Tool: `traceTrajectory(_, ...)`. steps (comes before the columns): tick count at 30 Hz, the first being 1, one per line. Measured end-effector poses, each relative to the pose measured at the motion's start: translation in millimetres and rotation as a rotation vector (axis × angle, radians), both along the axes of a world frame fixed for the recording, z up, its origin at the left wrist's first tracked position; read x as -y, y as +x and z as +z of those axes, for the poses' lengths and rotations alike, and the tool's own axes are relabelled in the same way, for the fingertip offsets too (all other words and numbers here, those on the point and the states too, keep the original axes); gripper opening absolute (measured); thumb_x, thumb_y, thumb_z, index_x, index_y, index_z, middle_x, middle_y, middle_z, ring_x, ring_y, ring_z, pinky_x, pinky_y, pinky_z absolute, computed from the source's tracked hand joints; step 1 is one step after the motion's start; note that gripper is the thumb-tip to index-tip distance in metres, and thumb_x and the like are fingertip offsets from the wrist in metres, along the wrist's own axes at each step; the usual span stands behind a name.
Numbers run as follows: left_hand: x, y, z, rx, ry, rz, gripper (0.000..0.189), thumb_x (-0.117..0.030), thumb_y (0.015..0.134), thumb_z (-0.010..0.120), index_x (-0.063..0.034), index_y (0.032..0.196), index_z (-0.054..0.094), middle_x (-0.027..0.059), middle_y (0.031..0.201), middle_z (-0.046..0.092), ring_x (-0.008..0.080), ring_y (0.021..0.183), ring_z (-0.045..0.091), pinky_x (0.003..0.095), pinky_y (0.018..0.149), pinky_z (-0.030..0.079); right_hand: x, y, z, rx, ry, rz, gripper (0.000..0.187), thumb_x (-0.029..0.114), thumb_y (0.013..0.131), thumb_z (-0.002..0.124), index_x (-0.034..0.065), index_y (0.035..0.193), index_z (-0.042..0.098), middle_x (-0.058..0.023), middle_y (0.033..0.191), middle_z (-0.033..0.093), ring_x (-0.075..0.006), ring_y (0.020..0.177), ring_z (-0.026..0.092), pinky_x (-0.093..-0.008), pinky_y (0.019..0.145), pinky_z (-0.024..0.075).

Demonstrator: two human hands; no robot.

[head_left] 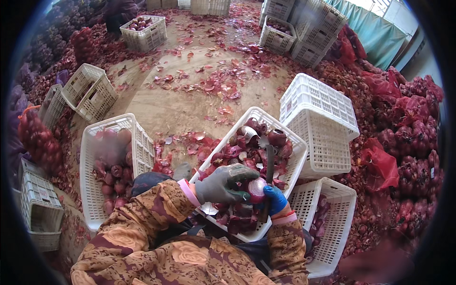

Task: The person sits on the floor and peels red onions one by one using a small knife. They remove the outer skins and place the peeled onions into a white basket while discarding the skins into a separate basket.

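My left hand (226,183), in a grey and green work glove, grips a red onion (256,190) whose cut face shows pale rings. In my right hand (275,200), which wears a blue glove, is a knife (270,164) with its dark blade pointing away from me. The right fingertips meet the onion's side. Both hands are over a white plastic crate (298,151) that holds red onions, loose skins and trimmed pieces. Part of the knife's handle is hidden by the right hand.
At left stands a crate (87,178) of whole red onions (115,174). On the right, another crate (331,256) contains onions, beside stacked crates (319,124). Mesh sacks of onions (409,139) line the right side. Onion skins (221,85) litter the floor. A person (119,14) is at the upper left.
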State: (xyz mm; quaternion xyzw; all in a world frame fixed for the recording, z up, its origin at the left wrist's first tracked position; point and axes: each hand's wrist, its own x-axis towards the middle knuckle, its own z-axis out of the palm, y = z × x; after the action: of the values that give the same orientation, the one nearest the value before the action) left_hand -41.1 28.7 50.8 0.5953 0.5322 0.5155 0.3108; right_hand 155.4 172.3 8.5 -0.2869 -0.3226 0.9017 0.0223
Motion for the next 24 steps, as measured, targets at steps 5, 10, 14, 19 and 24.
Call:
traceTrajectory(5,3.1,8.6,-15.3,-0.15,0.118,0.052,0.062,-0.02,0.075,0.075,-0.0058,0.131,0.052,0.0183,0.124,0.058,0.036,0.114,0.056,0.0428,0.096,0.047,4.7,-0.2,-1.8,0.029,0.004,-0.047,0.031,0.023,0.084,0.07,0.0087,0.11,0.063,-0.0021,0.082,0.066,-0.0157,0.057,0.06,-0.0269,0.05,0.0498)
traceTrajectory(10,5.6,18.4,-26.3,-0.356,0.172,0.113,0.063,-0.02,0.082,0.067,-0.0056,0.138,0.043,0.0225,0.132,0.05,0.0382,0.118,0.053,0.0437,0.099,0.045,5.0,-2.3,3.0,-0.029,0.01,-0.019,0.03,0.021,0.084,0.069,0.0082,0.111,0.063,-0.002,0.085,0.066,-0.0151,0.064,0.063,-0.0268,0.053,0.0511)
traceTrajectory(14,1.2,19.9,-15.6,-0.328,0.165,0.13,0.06,-0.016,0.083,0.065,-0.0061,0.138,0.043,0.0211,0.131,0.051,0.0377,0.118,0.054,0.044,0.098,0.045,9.3,-3.7,6.3,-0.096,-0.064,-0.106,0.034,0.017,0.084,0.069,0.0061,0.115,0.06,-0.0039,0.095,0.067,-0.0165,0.082,0.066,-0.0279,0.065,0.0554)
traceTrajectory(19,-4.3,21.1,-10.0,-0.294,0.169,0.192,0.051,-0.006,0.084,0.06,-0.0026,0.133,0.048,0.018,0.122,0.058,0.0347,0.111,0.058,0.0413,0.096,0.047,3.2,-1.3,-7.0,-0.168,-0.057,-0.099,0.043,0.014,0.082,0.07,0.0037,0.121,0.054,-0.0076,0.106,0.065,-0.0203,0.093,0.066,-0.0328,0.081,0.0565)
traceTrajectory(24,-17.1,15.0,-25.7,0.599,-0.006,0.194,0.034,0.003,0.091,0.049,-0.0033,0.123,0.058,0.0036,0.108,0.062,0.008,0.098,0.057,0.0271,0.083,0.05,3.5,-4.3,4.0,-0.19,0.151,0.01,0.057,0.02,0.077,0.077,-0.0009,0.124,0.052,-0.0086,0.11,0.064,-0.0192,0.098,0.065,-0.0334,0.086,0.0542)
